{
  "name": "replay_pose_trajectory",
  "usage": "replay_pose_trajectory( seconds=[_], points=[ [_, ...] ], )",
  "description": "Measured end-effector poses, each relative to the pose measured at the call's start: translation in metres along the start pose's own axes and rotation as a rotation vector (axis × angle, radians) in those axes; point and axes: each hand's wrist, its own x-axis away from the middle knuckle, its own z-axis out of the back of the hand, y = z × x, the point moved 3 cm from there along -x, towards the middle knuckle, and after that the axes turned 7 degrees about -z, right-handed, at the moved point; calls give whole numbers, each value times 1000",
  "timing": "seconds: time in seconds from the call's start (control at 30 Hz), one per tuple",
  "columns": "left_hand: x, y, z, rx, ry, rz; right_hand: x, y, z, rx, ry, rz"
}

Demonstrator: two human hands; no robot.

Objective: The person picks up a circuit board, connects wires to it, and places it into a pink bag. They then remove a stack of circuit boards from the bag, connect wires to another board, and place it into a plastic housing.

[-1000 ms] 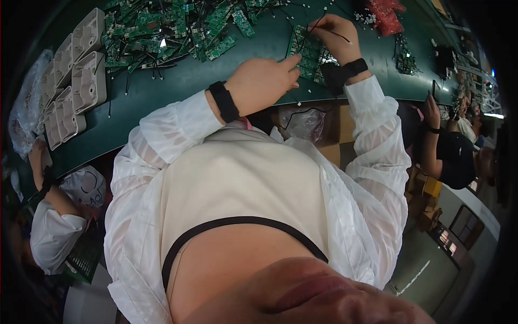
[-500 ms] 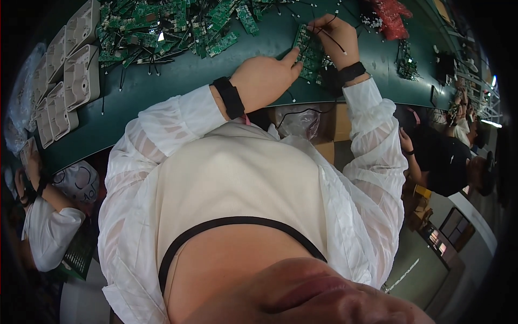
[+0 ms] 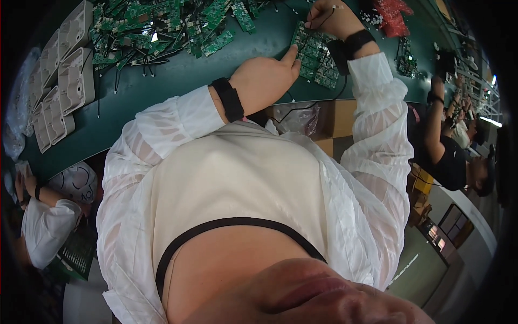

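Observation:
A green circuit board panel (image 3: 318, 60), divided into several small boards, lies on the green tabletop in front of me. My left hand (image 3: 264, 81) rests at its left edge, index finger stretched out against the panel and thumb apart from it. Beyond the panel's far edge, my right hand (image 3: 335, 20) pinches a thin black cable (image 3: 325, 20) with small white ends. The cable's lower part runs over the panel, and I cannot tell whether it is attached there. Black bands circle both wrists.
Green circuit boards with black leads (image 3: 162, 32) are heaped at far left. Pale plastic housings (image 3: 75, 81) stand left of them. A red bag (image 3: 391, 16) lies at far right beside small white parts (image 3: 371, 20). Co-workers sit left (image 3: 51, 227) and right (image 3: 445, 162).
My right hand has moved away from me and up with the cable, uncovering more of the panel. My left hand stays at the panel's edge. The co-worker at right has raised an arm.

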Motion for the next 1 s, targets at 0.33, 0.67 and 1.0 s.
replay_pose_trajectory(
  seconds=[0.33,0.67,1.0],
  points=[
    [-2,-7,10,121,-9,10,40,-15,12,7,502,453],
    [-37,7,52,1340,417,5,204,-18,-17,-1066,385,-108],
    [-68,23,46,1592,319,179,193,-5,-7,-919,378,-36]
  ],
)
